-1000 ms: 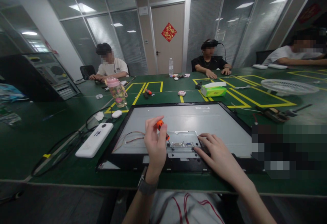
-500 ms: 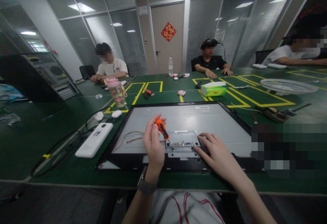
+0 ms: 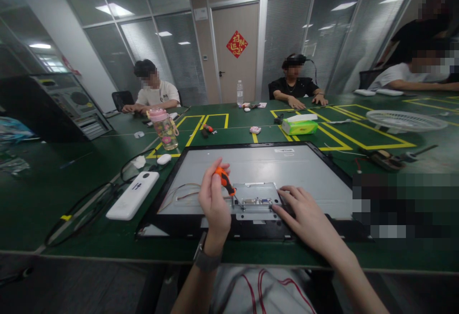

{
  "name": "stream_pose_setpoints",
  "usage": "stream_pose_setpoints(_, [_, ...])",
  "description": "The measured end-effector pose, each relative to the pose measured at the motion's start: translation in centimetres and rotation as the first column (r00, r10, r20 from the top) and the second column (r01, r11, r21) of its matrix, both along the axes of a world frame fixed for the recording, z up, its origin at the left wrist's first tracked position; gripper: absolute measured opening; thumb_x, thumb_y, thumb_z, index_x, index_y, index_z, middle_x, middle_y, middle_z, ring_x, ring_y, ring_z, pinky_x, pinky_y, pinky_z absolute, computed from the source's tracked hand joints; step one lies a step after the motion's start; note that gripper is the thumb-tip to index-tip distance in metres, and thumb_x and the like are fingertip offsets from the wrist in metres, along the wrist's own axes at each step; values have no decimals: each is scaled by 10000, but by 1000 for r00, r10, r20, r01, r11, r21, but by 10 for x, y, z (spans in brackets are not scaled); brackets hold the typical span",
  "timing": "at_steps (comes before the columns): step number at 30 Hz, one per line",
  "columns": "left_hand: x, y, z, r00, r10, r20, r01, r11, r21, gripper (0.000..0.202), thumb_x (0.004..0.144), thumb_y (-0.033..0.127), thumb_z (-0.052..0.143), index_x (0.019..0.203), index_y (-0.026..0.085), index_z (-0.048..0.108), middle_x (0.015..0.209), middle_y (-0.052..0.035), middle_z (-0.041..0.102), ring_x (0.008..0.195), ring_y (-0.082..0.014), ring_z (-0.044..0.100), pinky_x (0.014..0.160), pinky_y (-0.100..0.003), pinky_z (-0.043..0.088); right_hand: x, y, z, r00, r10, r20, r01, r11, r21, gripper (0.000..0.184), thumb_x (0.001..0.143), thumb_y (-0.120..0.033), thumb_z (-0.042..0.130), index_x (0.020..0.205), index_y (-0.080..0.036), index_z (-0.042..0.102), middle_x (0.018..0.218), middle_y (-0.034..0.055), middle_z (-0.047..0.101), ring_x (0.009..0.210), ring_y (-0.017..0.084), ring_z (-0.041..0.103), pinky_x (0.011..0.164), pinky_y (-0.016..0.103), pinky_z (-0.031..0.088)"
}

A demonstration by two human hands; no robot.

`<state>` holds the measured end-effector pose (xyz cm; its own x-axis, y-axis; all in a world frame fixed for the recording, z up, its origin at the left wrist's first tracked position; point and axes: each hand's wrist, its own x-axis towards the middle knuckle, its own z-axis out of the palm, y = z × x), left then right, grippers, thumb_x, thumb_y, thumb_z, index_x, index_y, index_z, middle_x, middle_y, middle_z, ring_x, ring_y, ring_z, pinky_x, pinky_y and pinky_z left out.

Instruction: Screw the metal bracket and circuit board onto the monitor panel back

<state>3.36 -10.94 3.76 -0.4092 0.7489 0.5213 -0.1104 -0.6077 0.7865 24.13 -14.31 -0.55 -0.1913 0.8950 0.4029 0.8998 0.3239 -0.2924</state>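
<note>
In my left hand [image 3: 215,197] is an orange and black screwdriver [image 3: 225,181], its handle against the palm and its shaft slanting down to the right. The tip meets the lower left of a metal bracket [image 3: 256,190] with a row of ports. That bracket sits on the grey back of a flat display panel [image 3: 304,161] with a black frame, lying on the table. My right hand [image 3: 301,209] rests with fingers spread at the bracket's right side, fingertips touching its edge and holding nothing. Thin wires run from the bracket's left across the panel.
Left of the panel lie a white power bank [image 3: 132,195], a black cable [image 3: 77,223] and a pink-lidded bottle [image 3: 164,130]. Beyond it are a green tissue pack [image 3: 300,125] and a pink case [image 3: 255,130]. Several people sit around the green table [image 3: 107,244].
My left hand and the screwdriver handle have shifted slightly left, with the tip staying at the bracket. Another person has appeared standing at the far right. My right hand keeps its place.
</note>
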Motion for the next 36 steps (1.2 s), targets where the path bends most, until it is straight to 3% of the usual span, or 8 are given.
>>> stream_pose_setpoints(4, [-1, 3, -1, 980, 163, -110, -147, 979, 141, 168, 852, 265, 679, 988, 179, 726, 922, -54, 631, 842, -150, 610, 750, -245, 516, 0, 1, -2, 1000, 3, 2, -3, 1000, -3, 311, 962, -404, 525, 1134, -181, 657, 1143, 132, 652, 1029, 304, 603, 905, 470, 510])
stream_pose_setpoints(6, [-1, 4, 0, 971, 204, -127, -181, 967, 178, 131, 852, 271, 674, 922, 182, 739, 906, -48, 612, 838, -146, 597, 732, -230, 510, 0, 1, -2, 1000, 4, 6, -4, 1000, -11, 317, 963, -404, 528, 1141, -174, 653, 1147, 133, 648, 1027, 304, 599, 907, 474, 506])
stream_pose_setpoints(10, [0, 2, 0, 999, 3, -54, -1, 999, 36, 312, 972, 307, 455, 1101, 181, 709, 1007, -80, 668, 896, -162, 638, 801, -266, 526, 0, 1, -3, 1000, 2, 9, -2, 1000, -16, 321, 963, -407, 527, 1134, -167, 654, 1148, 137, 644, 1033, 307, 595, 911, 480, 501])
stream_pose_setpoints(12, [0, 1, 0, 998, -44, -43, 44, 999, -4, 310, 968, 310, 476, 1159, 178, 680, 1020, -86, 678, 893, -167, 650, 797, -272, 531, 0, 1, -3, 1000, -1, 5, 1, 1000, -8, 319, 960, -410, 529, 1133, -175, 655, 1149, 134, 645, 1033, 307, 598, 909, 478, 503])
stream_pose_setpoints(18, [-1, 4, 1, 981, 129, -147, -104, 981, 165, 137, 854, 246, 665, 963, 181, 715, 916, -45, 611, 815, -142, 592, 734, -241, 504, 0, 0, -2, 1000, -2, 3, 2, 1000, -3, 318, 959, -400, 527, 1136, -169, 655, 1144, 136, 651, 1032, 307, 601, 908, 476, 506])
stream_pose_setpoints(24, [-1, 3, -2, 999, -13, -41, 15, 999, 39, 282, 970, 290, 462, 1065, 186, 707, 969, -65, 680, 907, -168, 640, 822, -282, 506, 0, 0, -1, 1000, -7, 16, 7, 1000, -9, 322, 960, -397, 530, 1145, -164, 653, 1152, 137, 643, 1032, 309, 596, 909, 483, 504])
stream_pose_setpoints(30, [0, 4, 1, 978, 135, -158, -110, 982, 156, 137, 862, 265, 657, 951, 181, 718, 922, -46, 595, 803, -141, 588, 727, -243, 506, 0, 0, -1, 1000, -2, 14, 1, 1000, 5, 299, 961, -397, 526, 1122, -184, 659, 1137, 130, 652, 1021, 302, 601, 892, 467, 513])
stream_pose_setpoints(36, [0, 3, 0, 993, 53, -103, -45, 996, 79, 259, 967, 287, 487, 1028, 176, 713, 988, -83, 649, 932, -171, 626, 828, -277, 508, 0, 1, -2, 1000, 0, 21, 0, 1000, 8, 319, 963, -411, 522, 1131, -179, 660, 1141, 132, 651, 1022, 301, 600, 906, 469, 503])
